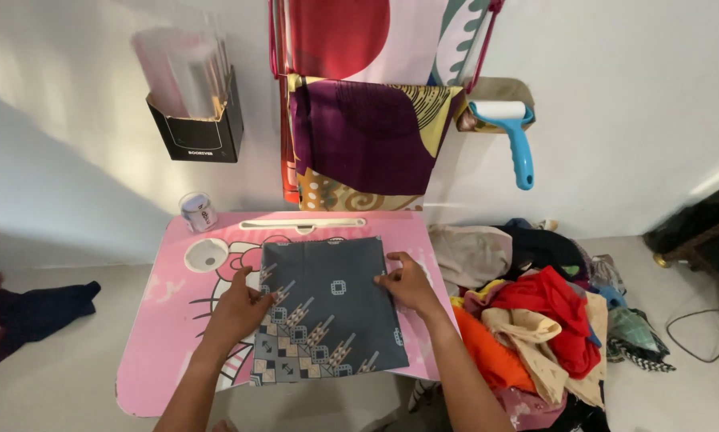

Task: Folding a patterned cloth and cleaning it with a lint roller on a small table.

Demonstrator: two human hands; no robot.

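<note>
A dark grey patterned cloth (323, 308) lies flat in the middle of the pink table (167, 320). The left hand (238, 310) presses flat on its nine o'clock edge; the right hand (407, 282) rests fingers on its three o'clock edge, neither gripping. A pile of clothes (535, 320) sits at three o'clock.

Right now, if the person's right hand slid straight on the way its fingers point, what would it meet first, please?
The right hand points leftward across the grey patterned cloth, so it would probably meet the left hand first, resting on the cloth's opposite edge.
</note>
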